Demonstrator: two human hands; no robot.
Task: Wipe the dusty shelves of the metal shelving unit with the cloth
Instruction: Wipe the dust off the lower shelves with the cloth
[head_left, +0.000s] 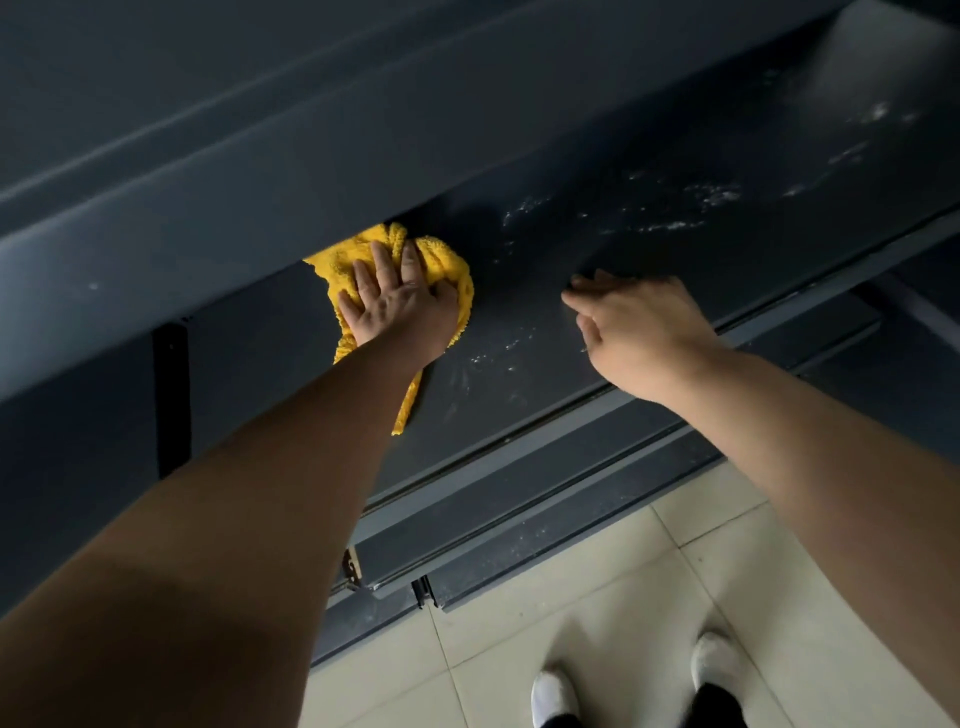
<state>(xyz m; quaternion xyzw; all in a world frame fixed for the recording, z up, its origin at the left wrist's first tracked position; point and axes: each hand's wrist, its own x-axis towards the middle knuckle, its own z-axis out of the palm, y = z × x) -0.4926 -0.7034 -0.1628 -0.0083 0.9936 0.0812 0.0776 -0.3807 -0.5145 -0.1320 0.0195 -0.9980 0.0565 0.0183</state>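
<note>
Wiping under way, with most of the shelf left to do.

We press our left hand (400, 304), fingers flat and straight, on the yellow cloth (444, 262), which lies bunched on the shelf (519, 296) at 11 o'clock of the view, partly under the upper shelf (260, 208). Our right hand (641, 335), at 3 o'clock of the cloth, holds nothing, fingers loosely curled; whether it touches the shelf we cannot tell. White dust (670, 226) streaks toward 1 o'clock, so we judge this shelf mostly unwiped. The lower shelf (519, 540) at 5 o'clock looks speckled too.
</note>
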